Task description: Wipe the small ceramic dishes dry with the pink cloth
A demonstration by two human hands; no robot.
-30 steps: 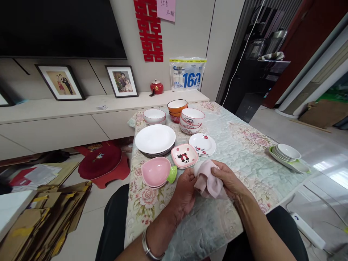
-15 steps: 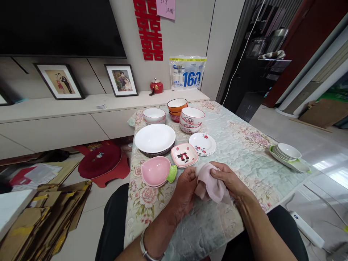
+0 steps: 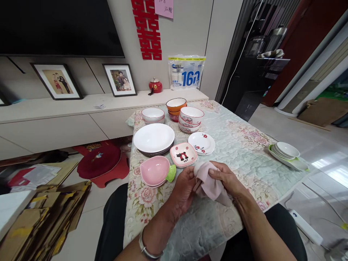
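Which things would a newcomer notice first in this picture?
Probably the pale pink cloth, below and right of centre, in the right hand, with the left hand against it. Left of these, the pink bowl with its green leaf stands out on the flowered tablecloth. At the top, a red decoration brightens the pale wall.

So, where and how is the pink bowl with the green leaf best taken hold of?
Likely by the green leaf, coming from the right: it juts like a tab from the right side of the pink bowl, near the left hand. The bowl sits upright.
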